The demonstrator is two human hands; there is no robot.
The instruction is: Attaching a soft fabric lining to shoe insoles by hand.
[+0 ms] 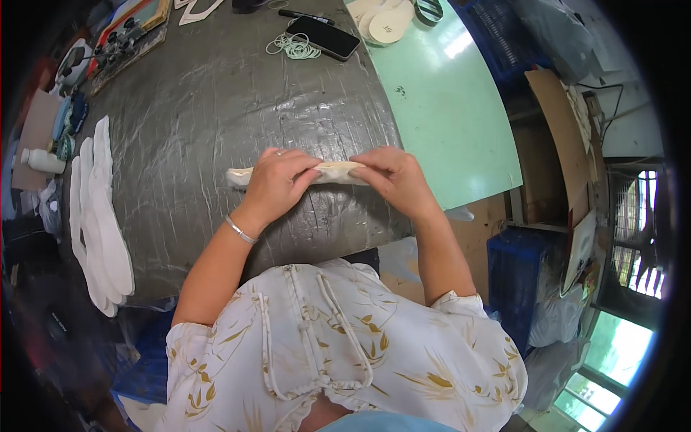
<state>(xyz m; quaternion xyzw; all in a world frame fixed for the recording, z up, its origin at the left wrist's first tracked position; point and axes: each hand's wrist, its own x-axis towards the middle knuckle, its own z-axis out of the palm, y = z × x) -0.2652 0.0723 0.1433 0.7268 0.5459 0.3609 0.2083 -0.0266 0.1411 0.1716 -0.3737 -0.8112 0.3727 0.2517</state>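
Note:
Across the near part of the grey table lies a narrow cream-white bundle (338,173) that looks like insoles turned on edge. My left hand (275,178) is closed on its middle, thumb and fingers pinching the upper edge; a short end sticks out to the left of this hand. At the right end my right hand (394,177) pinches the same bundle between thumb and fingers. The two thumbs are a short gap apart. Several white insoles (101,223) lie overlapping at the table's left edge.
At the far side of the grey table (194,108) are a black phone (324,37), pale rubber bands (296,47) and a black marker (306,16). A green board (453,108) on the right bears cream insoles (389,21). A white bottle (42,160) lies at far left.

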